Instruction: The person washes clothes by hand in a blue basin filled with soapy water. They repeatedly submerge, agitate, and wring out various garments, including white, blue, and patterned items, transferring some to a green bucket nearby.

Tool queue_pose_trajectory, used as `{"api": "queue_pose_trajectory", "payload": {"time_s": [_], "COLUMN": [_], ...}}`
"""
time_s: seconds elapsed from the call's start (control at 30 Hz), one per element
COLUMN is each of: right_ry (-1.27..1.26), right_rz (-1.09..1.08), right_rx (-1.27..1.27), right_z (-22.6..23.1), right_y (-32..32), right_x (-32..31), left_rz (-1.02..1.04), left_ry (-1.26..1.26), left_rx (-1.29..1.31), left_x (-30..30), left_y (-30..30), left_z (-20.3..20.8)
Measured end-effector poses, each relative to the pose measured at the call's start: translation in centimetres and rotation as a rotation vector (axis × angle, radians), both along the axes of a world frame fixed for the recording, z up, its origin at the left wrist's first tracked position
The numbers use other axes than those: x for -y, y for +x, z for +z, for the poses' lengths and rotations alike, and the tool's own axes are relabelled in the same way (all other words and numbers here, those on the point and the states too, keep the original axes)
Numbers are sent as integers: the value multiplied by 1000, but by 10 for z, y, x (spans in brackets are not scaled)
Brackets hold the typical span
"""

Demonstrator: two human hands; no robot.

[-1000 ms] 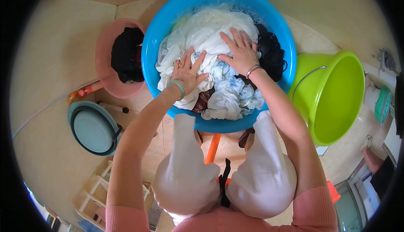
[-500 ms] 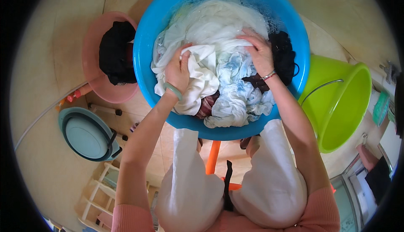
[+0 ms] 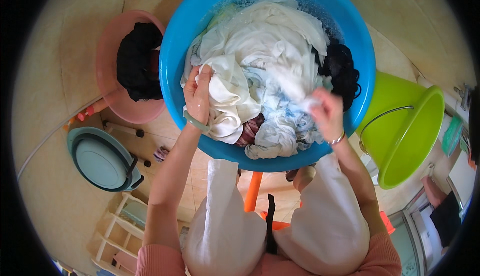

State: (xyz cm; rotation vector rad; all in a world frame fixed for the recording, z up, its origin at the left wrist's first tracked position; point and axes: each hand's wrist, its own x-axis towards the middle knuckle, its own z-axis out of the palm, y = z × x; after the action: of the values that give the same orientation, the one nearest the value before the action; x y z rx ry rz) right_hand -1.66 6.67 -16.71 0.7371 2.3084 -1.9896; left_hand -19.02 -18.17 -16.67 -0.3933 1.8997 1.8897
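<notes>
Wet clothes fill a large blue basin (image 3: 168,76) with suds along its far side. My left hand (image 3: 197,93), a pale green bangle at its wrist, is closed around the edge of a smooth white cloth (image 3: 232,96) on the basin's left. My right hand (image 3: 327,112), partly smeared by motion, pinches a corner of a thin white garment (image 3: 270,31) and draws it toward the near right. Between the hands lie a pale blue and white cloth (image 3: 280,126) and a striped dark red cloth (image 3: 250,130). Black lacy clothing (image 3: 341,71) rests at the basin's right wall.
A pink basin (image 3: 107,51) with black clothing (image 3: 137,61) stands left, above a grey-blue folding basin (image 3: 102,158). A lime green bucket (image 3: 395,121) leans at the right. A wooden rack (image 3: 115,231) is lower left. At the far right another person's arm (image 3: 435,193) shows.
My right hand has moved toward me and slightly right, pulling a corner of the white garment over the blue-tinted cloth. My left hand has shifted slightly left and nearer, still gripping its cloth.
</notes>
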Motion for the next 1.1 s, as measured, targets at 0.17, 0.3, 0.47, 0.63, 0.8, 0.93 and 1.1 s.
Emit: {"api": "queue_pose_trajectory", "payload": {"time_s": [0.17,0.3,0.47,0.63,0.8,0.93,1.1], "right_ry": [220,358,825,858,622,379,148], "right_rz": [298,317,205,132,175,156,243], "right_rx": [-22,-13,-234,9,169,-123,-184], "right_z": [31,41,67,-17,-32,5,78], "right_y": [10,4,-73,-151,-139,-75,-56], "right_x": [12,14,-18,-36,-26,-13,-8], "left_rz": [0,-154,-342,-1004,-1317,-719,-708], "left_ry": [-57,-275,-294,-276,-482,-155,-693], "left_rx": [-37,-319,-418,-451,-716,-167,-706], "left_x": [0,10,5,-8,-21,-20,-29], "left_y": [2,6,2,-4,22,9,-41], "left_z": [9,52,94,72,45,48,37]}}
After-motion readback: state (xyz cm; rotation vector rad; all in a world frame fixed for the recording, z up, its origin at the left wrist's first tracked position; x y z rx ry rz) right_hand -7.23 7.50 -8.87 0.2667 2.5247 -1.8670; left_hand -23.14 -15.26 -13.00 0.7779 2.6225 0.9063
